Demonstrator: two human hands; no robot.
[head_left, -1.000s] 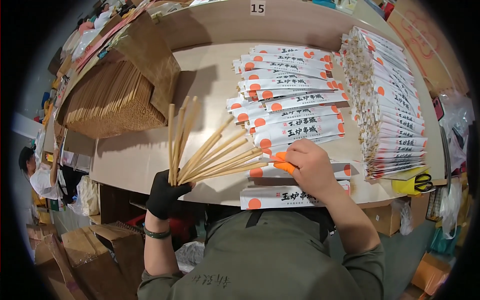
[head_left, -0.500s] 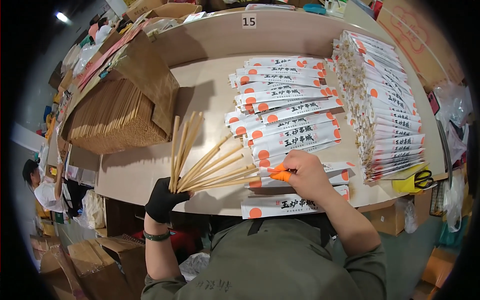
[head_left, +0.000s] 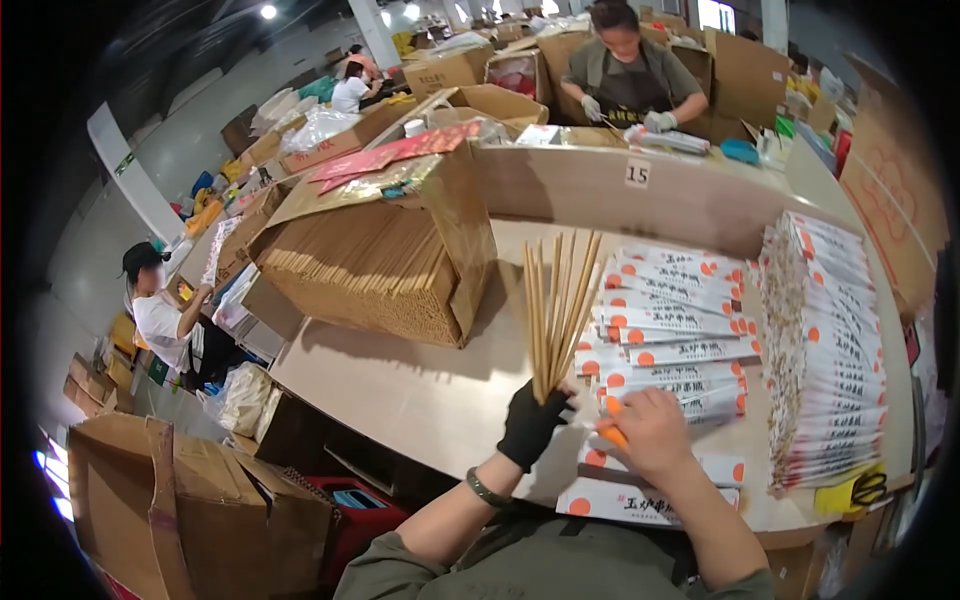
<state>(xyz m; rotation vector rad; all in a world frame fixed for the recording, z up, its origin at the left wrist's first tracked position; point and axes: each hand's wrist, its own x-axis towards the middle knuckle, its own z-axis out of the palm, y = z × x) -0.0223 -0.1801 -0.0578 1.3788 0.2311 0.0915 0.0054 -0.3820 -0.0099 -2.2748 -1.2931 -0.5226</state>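
My left hand, in a black fingerless glove, is closed round the lower ends of a fanned bundle of wooden chopsticks. The sticks point up and away from me. Close to its right, my right hand has orange covers on its thumb and a finger. Those fingers are curled in toward the left hand; what they pinch, if anything, is blurred. Below them a white paper sleeve with an orange dot lies at the table's near edge. Overlapping rows of such sleeves lie beyond my right hand.
An open carton packed with chopsticks stands left on the table. At right is a tall stack of filled sleeves, with black-handled scissors by it. Across the partition a gloved person works; another sits at left.
The view has tilted up and turned left. The chopsticks have swung from leaning right to nearly upright, and my hands are closer together. My right hand has come away from the chopstick ends.
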